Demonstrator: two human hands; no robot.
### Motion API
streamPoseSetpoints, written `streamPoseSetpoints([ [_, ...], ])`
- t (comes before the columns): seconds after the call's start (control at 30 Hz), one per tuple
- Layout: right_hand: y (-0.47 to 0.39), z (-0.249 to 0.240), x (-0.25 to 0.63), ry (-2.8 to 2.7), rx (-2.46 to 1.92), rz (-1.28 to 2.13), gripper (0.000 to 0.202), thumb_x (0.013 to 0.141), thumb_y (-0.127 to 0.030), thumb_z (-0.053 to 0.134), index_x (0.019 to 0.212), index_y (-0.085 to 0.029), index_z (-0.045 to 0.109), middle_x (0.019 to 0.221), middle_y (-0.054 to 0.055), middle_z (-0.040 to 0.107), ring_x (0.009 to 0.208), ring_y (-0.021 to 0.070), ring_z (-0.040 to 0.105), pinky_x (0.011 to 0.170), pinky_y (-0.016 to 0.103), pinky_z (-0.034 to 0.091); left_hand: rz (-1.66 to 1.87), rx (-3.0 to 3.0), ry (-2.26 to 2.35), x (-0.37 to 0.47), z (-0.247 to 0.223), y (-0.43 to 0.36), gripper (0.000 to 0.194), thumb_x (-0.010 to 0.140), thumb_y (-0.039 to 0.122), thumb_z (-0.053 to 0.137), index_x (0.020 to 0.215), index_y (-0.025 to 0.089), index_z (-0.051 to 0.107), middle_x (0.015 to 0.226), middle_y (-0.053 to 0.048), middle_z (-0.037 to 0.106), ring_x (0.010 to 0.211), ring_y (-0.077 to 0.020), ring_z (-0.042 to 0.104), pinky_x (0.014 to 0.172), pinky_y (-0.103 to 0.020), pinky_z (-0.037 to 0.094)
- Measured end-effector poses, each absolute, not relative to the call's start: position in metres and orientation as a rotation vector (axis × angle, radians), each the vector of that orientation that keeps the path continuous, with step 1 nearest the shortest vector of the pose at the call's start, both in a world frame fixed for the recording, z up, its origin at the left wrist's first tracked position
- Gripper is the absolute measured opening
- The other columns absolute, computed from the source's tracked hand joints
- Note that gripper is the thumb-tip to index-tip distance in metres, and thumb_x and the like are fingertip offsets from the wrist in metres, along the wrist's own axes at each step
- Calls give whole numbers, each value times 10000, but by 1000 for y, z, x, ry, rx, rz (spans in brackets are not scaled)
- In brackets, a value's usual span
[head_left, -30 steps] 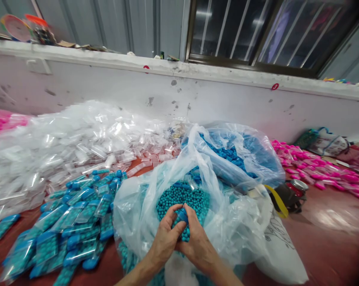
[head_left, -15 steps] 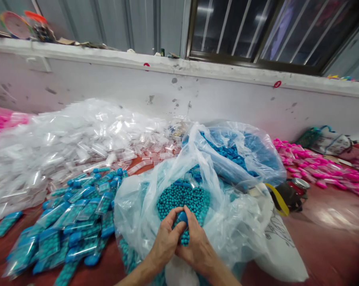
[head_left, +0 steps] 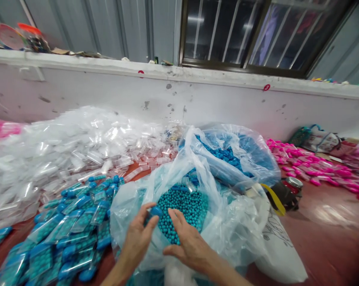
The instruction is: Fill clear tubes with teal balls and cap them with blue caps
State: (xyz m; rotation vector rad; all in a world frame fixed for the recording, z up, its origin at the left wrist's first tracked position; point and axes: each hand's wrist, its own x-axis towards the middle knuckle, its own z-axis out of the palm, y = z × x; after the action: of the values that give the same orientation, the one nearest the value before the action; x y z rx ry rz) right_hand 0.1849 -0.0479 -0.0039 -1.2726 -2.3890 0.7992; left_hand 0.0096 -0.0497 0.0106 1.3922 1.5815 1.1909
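Note:
My left hand (head_left: 139, 232) pinches a rounded blue cap (head_left: 156, 211) between thumb and fingers, at the left side of the open plastic bag (head_left: 139, 194). Whether a clear case is attached to the cap is hidden by the hand. Inside the bag lie many small turquoise beads (head_left: 187, 202). Just over the near edge of these beads is my right hand (head_left: 188, 240), fingers stretched and thumb apart, with nothing in it. Clear cases filled with turquoise beads and topped with blue caps form a pile (head_left: 74, 234) to the left.
Behind the bead bag is a second plastic bag (head_left: 261, 159) of blue caps (head_left: 224, 155). A heap of clear empty cases (head_left: 78, 139) spreads along the wall at left. Pink pieces (head_left: 316, 167), a red jar with a silver lid (head_left: 293, 183) and a white sack (head_left: 282, 250) are at right.
My hands have moved apart. The left one has gone left with the blue cap, while the right one has let go and opened. The view has shifted slightly.

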Motion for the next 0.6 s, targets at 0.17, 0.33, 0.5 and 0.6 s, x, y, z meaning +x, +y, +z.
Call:
streamPoseSetpoints([
  [0.17,-10,-4,196,-2592,-1425,524,323,825,-257,497,1136,-173,511,1038,84,573,973,218,546,828,313,430,1231,1481,2363,-86,35,-23,433,761,408,459,1160,243,494,901,-47,607,793,-234,582,732,-368,468],
  [0.33,26,-16,165,-2742,-1384,98,238,818,-92,379,972,-160,547,1000,104,573,912,232,531,772,360,436,1131,1605,2815,-118,42,-5,572,790,352,415,1291,81,368,1131,-211,536,1056,-360,492,832,-488,422],
  [0.5,60,-25,129,-2707,-1254,-30,360,840,-77,326,1151,-162,486,1225,129,492,1105,256,436,894,451,378,1271,2177,2033,-44,17,-27,302,826,298,361,993,198,592,915,-91,627,888,-216,575,842,-328,434],
  [0.6,81,-30,113,-2827,-1118,-12,292,833,-107,389,1064,-146,565,1196,119,531,1115,246,433,924,430,358,614,2399,1345,8,-7,-30,302,807,197,336,842,229,634,811,-67,636,793,-184,570,748,-273,446],
])
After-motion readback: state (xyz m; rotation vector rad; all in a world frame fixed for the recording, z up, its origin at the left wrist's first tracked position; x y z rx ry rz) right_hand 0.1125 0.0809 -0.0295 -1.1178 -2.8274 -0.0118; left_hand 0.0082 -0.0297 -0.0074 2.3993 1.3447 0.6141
